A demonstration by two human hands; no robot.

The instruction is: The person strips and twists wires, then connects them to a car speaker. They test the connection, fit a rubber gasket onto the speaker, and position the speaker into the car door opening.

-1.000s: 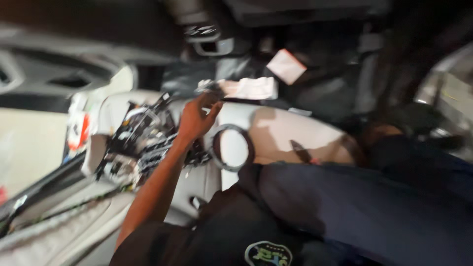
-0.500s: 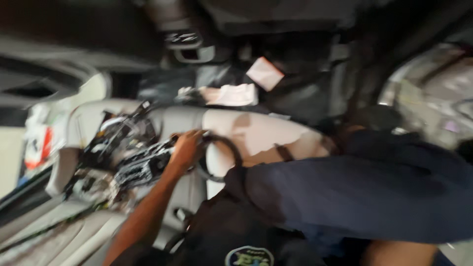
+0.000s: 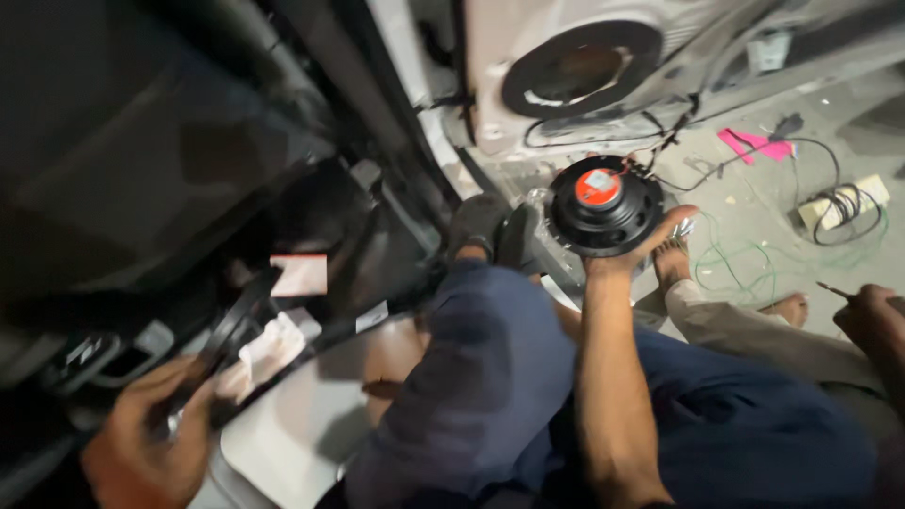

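From the head view, the right hand (image 3: 630, 247) grips a round black speaker (image 3: 604, 205) with a red centre, held just below the empty round hole (image 3: 582, 68) in the door panel, so it looks out, not mounted. The left hand (image 3: 141, 443), far left of the speaker, closes around a dark strap (image 3: 226, 335).

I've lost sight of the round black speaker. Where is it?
In the head view, the round black speaker sits upper centre-right, held up by the right hand, just below the door's round opening.
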